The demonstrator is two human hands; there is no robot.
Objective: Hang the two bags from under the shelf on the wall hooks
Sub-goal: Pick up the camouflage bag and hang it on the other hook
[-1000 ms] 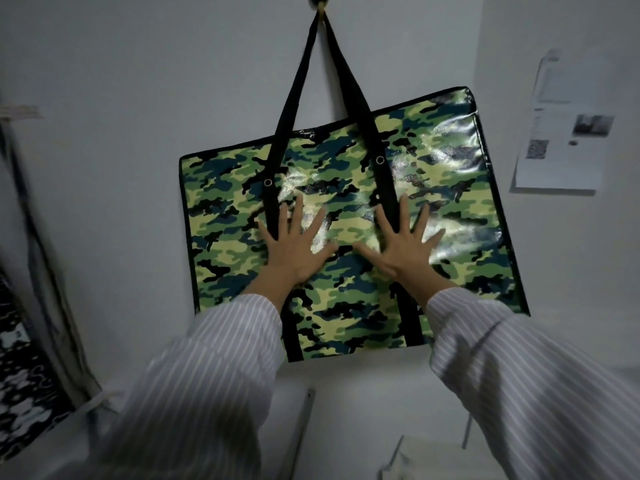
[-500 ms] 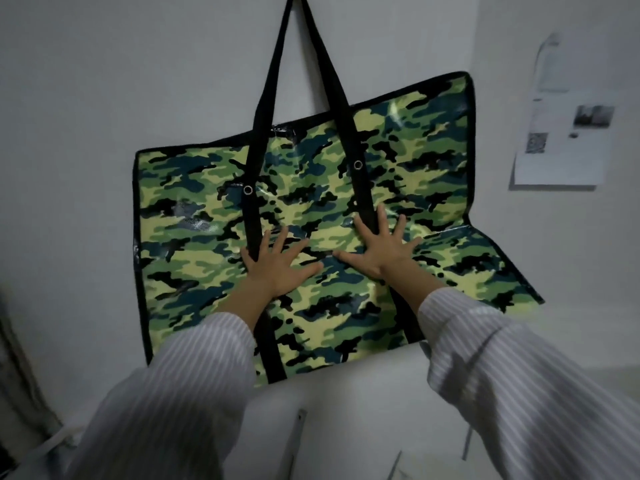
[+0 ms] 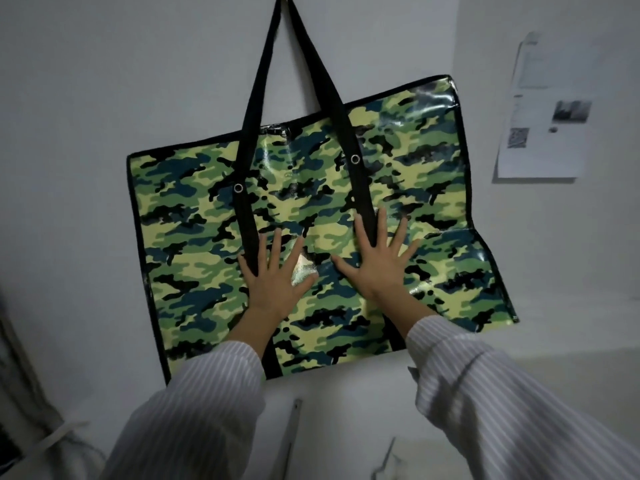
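Our left hand (image 3: 277, 282) and right hand (image 3: 377, 268) lie flat with fingers spread, each grip open, pressing the glossy green camouflage tote bag with black webbing straps (image 3: 194, 216) against the white wall (image 3: 104, 81). The bag hangs by its straps, hook out of frame, its right end bending round the wall's right corner. We judge this bag hung; next calls for fetching the second. No brand shows. The white paper notice (image 3: 543, 133) bears a QR code, text unreadable.
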